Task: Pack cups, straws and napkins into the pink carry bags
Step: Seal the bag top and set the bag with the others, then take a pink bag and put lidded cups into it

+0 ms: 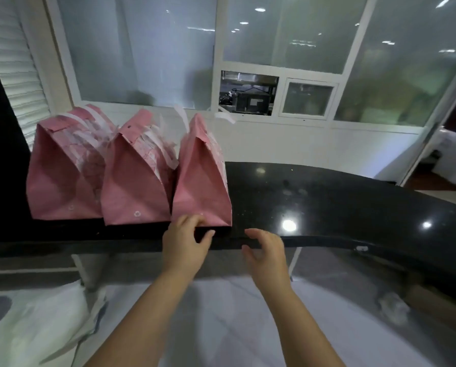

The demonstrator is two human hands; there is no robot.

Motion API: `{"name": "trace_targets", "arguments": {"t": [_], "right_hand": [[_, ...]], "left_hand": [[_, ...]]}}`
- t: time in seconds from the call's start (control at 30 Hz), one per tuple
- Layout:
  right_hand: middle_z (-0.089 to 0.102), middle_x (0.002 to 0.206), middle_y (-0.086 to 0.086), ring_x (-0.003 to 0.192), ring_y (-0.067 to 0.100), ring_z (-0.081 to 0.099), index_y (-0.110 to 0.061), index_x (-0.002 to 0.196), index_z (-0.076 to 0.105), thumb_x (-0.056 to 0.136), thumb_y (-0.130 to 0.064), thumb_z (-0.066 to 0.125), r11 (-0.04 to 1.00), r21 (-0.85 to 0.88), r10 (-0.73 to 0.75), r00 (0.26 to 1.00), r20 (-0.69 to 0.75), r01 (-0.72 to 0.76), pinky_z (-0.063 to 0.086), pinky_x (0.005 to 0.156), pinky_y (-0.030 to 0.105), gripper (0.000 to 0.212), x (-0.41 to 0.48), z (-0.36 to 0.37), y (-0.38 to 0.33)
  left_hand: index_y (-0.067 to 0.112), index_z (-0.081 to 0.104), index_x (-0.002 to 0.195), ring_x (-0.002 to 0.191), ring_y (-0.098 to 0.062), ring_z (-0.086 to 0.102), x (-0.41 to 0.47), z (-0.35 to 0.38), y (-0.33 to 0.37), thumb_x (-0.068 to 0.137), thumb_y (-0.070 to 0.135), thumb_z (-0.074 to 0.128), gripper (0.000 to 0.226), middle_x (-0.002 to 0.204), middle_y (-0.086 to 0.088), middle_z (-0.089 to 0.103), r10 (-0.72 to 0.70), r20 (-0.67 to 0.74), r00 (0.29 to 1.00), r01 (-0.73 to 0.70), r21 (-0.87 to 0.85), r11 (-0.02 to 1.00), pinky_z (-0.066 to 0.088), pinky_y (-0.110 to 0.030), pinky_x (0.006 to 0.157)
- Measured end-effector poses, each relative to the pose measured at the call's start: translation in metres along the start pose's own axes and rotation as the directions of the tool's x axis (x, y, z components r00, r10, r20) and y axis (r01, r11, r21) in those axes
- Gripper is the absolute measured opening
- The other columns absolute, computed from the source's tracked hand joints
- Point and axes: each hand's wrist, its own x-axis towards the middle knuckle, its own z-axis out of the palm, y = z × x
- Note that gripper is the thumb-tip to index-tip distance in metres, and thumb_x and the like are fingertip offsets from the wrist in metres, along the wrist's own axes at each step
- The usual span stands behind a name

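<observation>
One head-worn wide-angle view
It looked forward and down, close over the near edge of the black bench point(341, 202), facing the glazed wall point(288, 43) behind

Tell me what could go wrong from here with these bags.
1. The right bag stands at the counter's front edge, where the left hand touches its base; a pull could tip it off.
2. It is tall and narrow, close beside the middle bag, so a shove might topple both.
3. The right hand hovers open, apart from the bag, so nothing steadies that side.
</observation>
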Motion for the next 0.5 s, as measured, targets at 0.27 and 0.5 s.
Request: {"name": "trace_targets", "arguments": {"t": [0.27,0.5], "right_hand": [[0.067,0.110,-0.001,0.106,0.023,0.058,-0.018,0.110,0.070,0.075,-0.013,0.081,0.914,-0.389,0.082,0.991,-0.102,-0.116,0.047,0.089,0.033,0.037,-0.126,-0.060,-0.025],[0.068,0.109,0.000,0.107,0.026,0.058,-0.016,0.110,0.070,0.076,-0.011,0.079,0.735,-0.493,0.331,0.881,-0.338,-0.465,0.050,0.089,0.044,0.036,-0.272,-0.096,-0.056]], "left_hand": [[0.031,0.070,0.106,0.100,-0.022,0.058,-0.090,0.003,0.040,0.072,0.030,0.079,0.034,0.104,0.006,0.064,0.411,0.399,0.820,-0.454,0.015,0.891,0.042,-0.039,0.087],[0.035,0.067,0.108,0.109,-0.022,0.053,-0.186,0.001,0.071,0.072,0.041,0.075,0.037,0.113,0.006,0.063,0.557,0.523,0.645,-0.507,-0.253,0.824,0.038,-0.042,0.091]]}}
